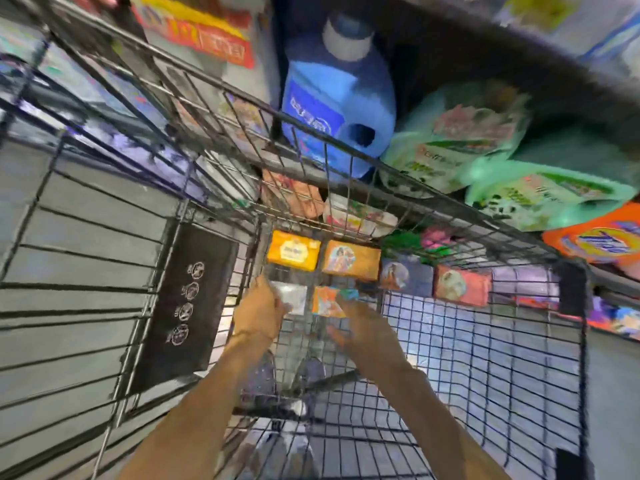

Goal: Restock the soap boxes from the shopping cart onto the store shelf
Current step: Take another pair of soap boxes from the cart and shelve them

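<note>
Head view, only view. I see both bare arms reaching down into the wire shopping cart (450, 341).

Left hand (258, 311): fingers curled around a pale soap box (292, 296), holding it at its left edge.

Right hand (363, 329): fingers spread fairly wide, fingertips (344, 301) touching an orange-and-teal soap box (325, 301). I cannot tell if it grips the box or only rests on it; the frame is blurred here.

Just beyond both hands, a row of soap boxes on the cart floor: yellow box (293, 250) beyond the left hand, orange box (350, 259) beyond the right, then a dark blue box (406, 275) and a red box (462, 285) further right.

Well beyond the hands, past the cart rim: blue jug (337, 95), green bags (460, 140), orange pack (602, 239) on the store shelf (485, 36).
</note>
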